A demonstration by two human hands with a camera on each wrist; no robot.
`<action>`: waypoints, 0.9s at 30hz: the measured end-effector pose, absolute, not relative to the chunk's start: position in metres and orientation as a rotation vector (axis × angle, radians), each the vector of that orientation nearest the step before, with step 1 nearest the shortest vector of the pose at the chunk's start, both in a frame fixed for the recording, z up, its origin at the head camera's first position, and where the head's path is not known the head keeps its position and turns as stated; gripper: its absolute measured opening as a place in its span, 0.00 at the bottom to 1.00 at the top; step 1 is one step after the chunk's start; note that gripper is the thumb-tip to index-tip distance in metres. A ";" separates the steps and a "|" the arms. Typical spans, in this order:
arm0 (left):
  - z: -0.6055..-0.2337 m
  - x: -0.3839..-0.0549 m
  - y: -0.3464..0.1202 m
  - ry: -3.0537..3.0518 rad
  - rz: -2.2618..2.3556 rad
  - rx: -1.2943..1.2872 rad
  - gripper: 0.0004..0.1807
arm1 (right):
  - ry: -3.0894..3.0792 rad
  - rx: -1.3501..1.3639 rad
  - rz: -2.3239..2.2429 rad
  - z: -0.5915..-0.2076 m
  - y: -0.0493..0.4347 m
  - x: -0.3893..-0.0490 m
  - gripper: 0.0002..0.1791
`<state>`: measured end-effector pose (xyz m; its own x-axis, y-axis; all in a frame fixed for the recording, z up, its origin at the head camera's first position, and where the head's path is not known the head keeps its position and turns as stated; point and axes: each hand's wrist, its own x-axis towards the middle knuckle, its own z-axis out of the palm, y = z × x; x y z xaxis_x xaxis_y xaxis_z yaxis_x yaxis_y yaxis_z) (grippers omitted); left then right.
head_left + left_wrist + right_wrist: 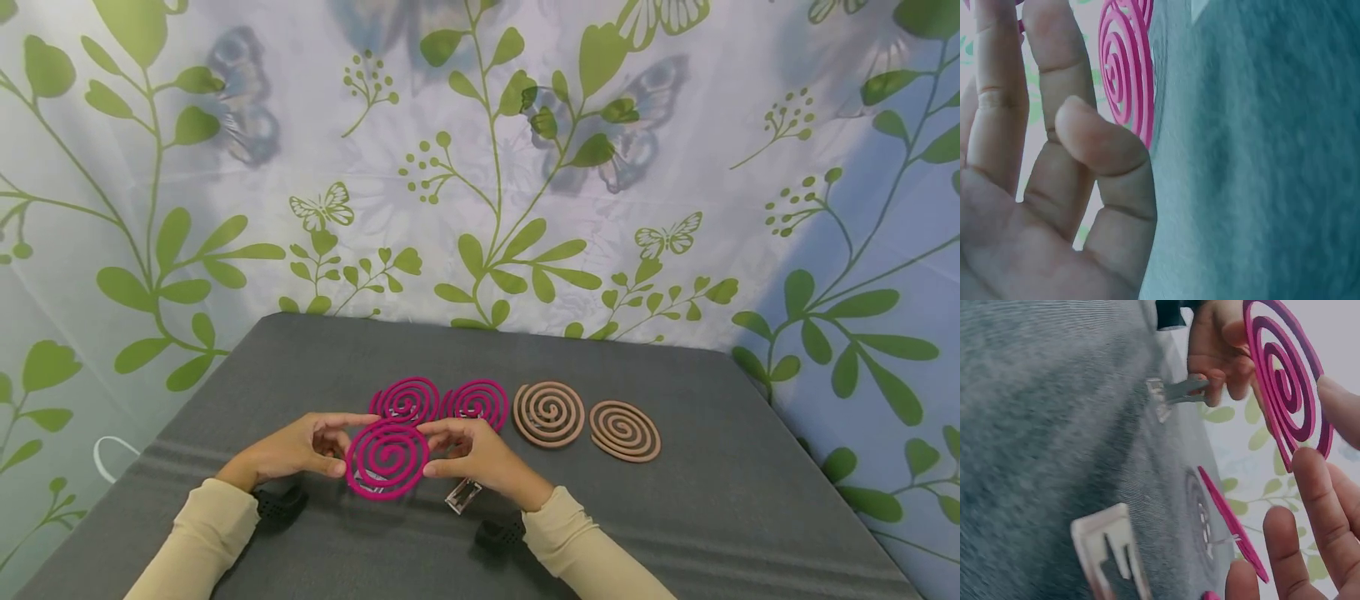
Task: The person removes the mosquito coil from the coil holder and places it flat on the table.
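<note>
My head feed comes in soft and even, though the backdrop (480,192) sinks into bluish shade at far right and faint shadow bands cross the worktop (697,525). Both wrist feeds reach me tinted teal and rather soft; the left one bleaches the backdrop nearly white.

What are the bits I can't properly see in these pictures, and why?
- Front metal stand, head view: mostly hidden by the held pink coil.
- Nearest metal stand, right wrist view: lower part cut off by the bottom edge.
- Some fingertips of the left hand, left wrist view: cut off by the top edge.
- White loop, head view: partly behind the table; what it is, I can't tell.
</note>
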<state>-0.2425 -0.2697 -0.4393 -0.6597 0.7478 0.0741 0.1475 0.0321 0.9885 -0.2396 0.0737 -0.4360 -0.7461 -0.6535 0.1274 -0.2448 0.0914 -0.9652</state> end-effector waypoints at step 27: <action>-0.416 -0.226 -0.218 2.045 1.865 0.948 0.40 | 1.775 -0.885 -1.918 -0.420 0.105 -0.241 0.48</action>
<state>-0.2262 -0.2179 -0.4162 -0.7693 0.5841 0.2589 0.3116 -0.0109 0.9502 -0.2409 0.1050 -0.4204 -0.7292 -0.6575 0.1898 -0.1382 -0.1301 -0.9818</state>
